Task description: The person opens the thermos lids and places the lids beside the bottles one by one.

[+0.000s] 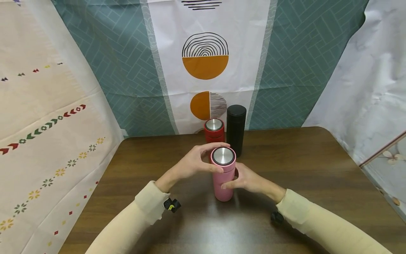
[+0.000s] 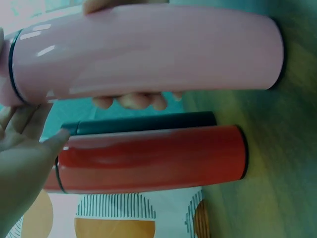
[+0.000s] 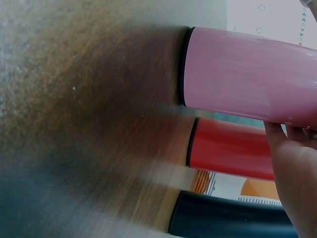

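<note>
A pink thermos bottle (image 1: 223, 185) with a silver-topped lid stands upright between the two hands. My left hand (image 1: 194, 160) grips it around the lid, thumb at the front and fingers behind. Lower down, my right hand (image 1: 250, 179) holds the body from the right, its thumb across the front. In the left wrist view, fingertips show past the far side of the pink bottle (image 2: 148, 54). The right wrist view shows the dark base ring of the pink bottle (image 3: 247, 74) close over the wood.
Behind the pink bottle stand a red thermos (image 1: 214, 132), partly hidden by the left hand, and a taller black thermos (image 1: 235, 130) to its right. All are on a brown wooden table (image 1: 142, 158). A patterned cloth (image 1: 136, 70) hangs along the table's back edge.
</note>
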A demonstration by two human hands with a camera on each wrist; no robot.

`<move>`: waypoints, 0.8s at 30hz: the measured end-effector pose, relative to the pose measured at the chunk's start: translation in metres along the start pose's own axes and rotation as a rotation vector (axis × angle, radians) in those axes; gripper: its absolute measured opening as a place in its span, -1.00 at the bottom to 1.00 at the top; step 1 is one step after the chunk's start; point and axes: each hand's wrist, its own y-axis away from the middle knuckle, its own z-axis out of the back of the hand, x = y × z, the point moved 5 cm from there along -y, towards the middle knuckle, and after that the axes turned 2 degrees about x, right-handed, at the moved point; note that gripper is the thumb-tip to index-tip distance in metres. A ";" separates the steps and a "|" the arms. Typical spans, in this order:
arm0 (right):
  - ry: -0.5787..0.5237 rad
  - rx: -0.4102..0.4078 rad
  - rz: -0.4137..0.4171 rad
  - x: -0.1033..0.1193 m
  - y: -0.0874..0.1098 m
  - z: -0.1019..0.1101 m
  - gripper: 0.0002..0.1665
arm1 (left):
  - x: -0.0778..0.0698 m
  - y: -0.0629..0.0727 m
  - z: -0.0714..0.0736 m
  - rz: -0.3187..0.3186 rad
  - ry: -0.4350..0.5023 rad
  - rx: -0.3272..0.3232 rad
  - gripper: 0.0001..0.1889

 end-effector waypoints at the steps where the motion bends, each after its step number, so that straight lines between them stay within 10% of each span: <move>1: 0.001 -0.002 0.000 0.000 0.000 0.000 -0.22 | 0.000 0.001 -0.001 -0.001 -0.015 -0.027 -0.32; 10: 0.000 -0.004 0.002 0.002 0.001 -0.001 -0.22 | -0.001 0.013 -0.009 0.011 -0.203 -0.264 -0.30; 24: 0.115 -0.094 -0.051 0.008 0.004 0.004 -0.25 | -0.001 0.012 -0.008 0.024 -0.170 -0.221 -0.30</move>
